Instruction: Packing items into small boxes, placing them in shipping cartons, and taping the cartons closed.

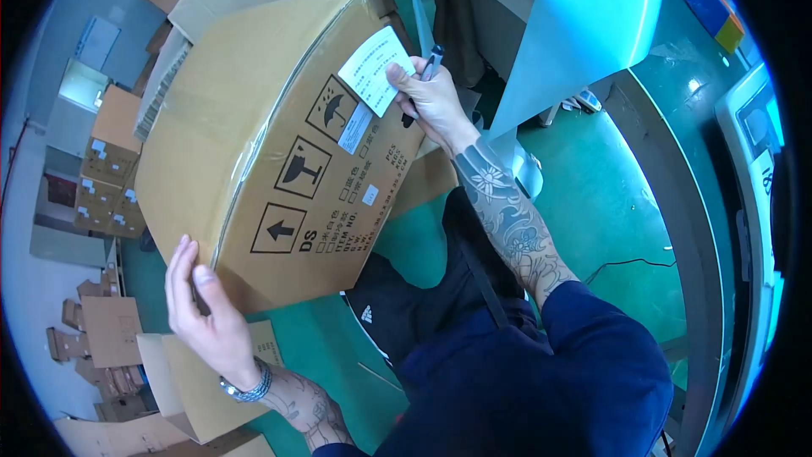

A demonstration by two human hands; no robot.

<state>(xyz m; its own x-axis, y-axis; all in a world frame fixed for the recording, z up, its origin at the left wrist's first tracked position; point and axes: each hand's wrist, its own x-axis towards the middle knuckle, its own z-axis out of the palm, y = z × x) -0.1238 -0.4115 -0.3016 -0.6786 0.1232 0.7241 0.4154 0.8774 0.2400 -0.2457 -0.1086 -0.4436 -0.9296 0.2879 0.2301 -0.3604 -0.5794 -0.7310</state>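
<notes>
A large brown cardboard carton (211, 118) sits tilted in front of me, with clear tape along its edge and black printed symbols on the side facing me. My right hand (436, 101) is closed, pinching a white printed paper slip (364, 66) against that side, near its upper corner. A pen (434, 57) sticks up out of the same hand. Just below the slip, a small white label (355, 129) is stuck on the carton. My left hand (207, 313) rests at the carton's lower left corner, its fingers stretched out and thumb apart.
Opened cardboard boxes (203, 381) lie at the lower left, and stacked cartons (110, 161) stand along the left wall. A curled bluish sheet (584, 25) hangs over a grey curved desk edge (660, 127) at the right. A black cable (630, 262) runs across the green floor.
</notes>
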